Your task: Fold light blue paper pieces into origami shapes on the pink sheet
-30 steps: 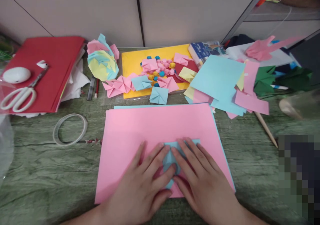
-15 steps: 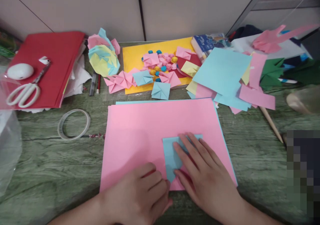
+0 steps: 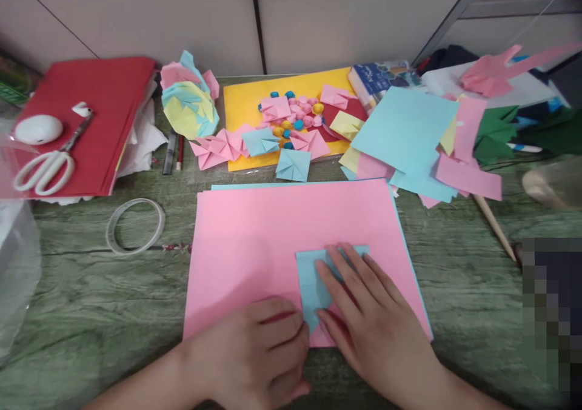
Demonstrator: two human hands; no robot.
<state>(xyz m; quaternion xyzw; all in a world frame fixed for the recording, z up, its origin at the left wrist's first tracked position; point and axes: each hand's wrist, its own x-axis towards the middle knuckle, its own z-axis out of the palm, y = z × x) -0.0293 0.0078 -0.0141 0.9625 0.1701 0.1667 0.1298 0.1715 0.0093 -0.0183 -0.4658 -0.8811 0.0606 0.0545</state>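
A small light blue sheet of paper (image 3: 313,282) lies on a stack of larger pink paper (image 3: 254,234), with a corner turned at its lower edge. My right hand (image 3: 377,319) rests flat on the blue sheet, fingers stretched out and slightly apart, holding it down. At the sheet's lower left edge is my left hand (image 3: 254,352), its fingers curled inward and knuckles up. Whatever its fingertips hold, if anything, is hidden under the hand.
Behind the stack lie a yellow sheet (image 3: 236,107) with folded paper pieces, and a blue paper square (image 3: 404,131) on loose scraps. To the left are a tape roll (image 3: 110,231) and scissors (image 3: 53,170) on a red folder (image 3: 109,113). A wooden stick (image 3: 495,227) lies right.
My left hand has shifted slightly, its fingers reaching a little farther over the blue sheet's left edge. My right hand stays in place.
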